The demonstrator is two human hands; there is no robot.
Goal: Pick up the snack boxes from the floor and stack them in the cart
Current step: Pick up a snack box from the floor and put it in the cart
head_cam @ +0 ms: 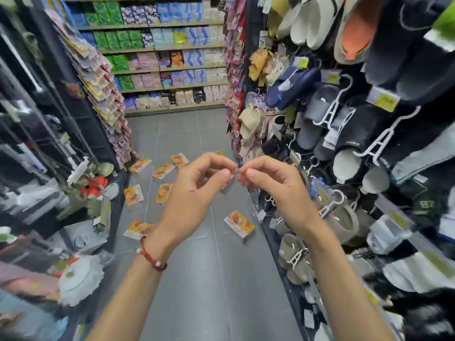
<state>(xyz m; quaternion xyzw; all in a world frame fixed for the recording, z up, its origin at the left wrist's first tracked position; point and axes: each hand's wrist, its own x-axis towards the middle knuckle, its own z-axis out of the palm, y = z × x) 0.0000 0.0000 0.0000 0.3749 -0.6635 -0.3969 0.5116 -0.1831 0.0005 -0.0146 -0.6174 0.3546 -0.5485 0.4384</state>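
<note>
The left hand [197,183] and right hand [273,183] are hovering with curled fingers nearly meeting, gripping no box, any tiny pinch unclear, while orange snack boxes [240,226] are lying scattered on the grey floor [209,279] ahead, so picking likely begins by bending down.

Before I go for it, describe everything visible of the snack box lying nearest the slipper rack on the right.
The snack box is a flat rectangular carton, apparently cardboard, its printed top orange and yellow with a food picture and a white band along one edge, its side pale. It looks closed. It lies flat, face up, askew to the tile lines of the grey floor, close beside the base of the slipper rack; whether they touch is unclear. Nothing else touches it.
</note>
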